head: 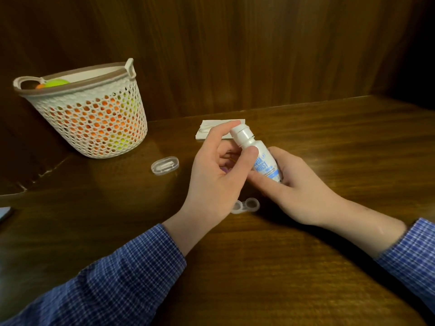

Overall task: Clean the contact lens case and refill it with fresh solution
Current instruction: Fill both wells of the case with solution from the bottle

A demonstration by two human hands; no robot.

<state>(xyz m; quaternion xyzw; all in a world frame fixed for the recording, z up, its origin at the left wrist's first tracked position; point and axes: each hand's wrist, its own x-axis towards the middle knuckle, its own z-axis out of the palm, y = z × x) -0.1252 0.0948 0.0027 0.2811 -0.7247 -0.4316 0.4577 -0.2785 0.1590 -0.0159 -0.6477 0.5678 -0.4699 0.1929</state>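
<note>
Our checked sleeves [131,274] lie nearest, on the table [329,149]. Right hand [303,187] grasps the solution bottle [256,156] by its body; left hand [216,165] pinches the cap [240,132]. Lens case [244,205] sits open below the hands, just beside them. Step, we judge: uncapping to refill. Next: tip nozzle over each well. Left well partly hidden; fill level unreadable.

Right hand [299,182] holds solution bottle [255,156] tilted above open lens case [246,205] on tabletop [306,267]; left hand [219,170] pinches its cap [241,134].
</note>
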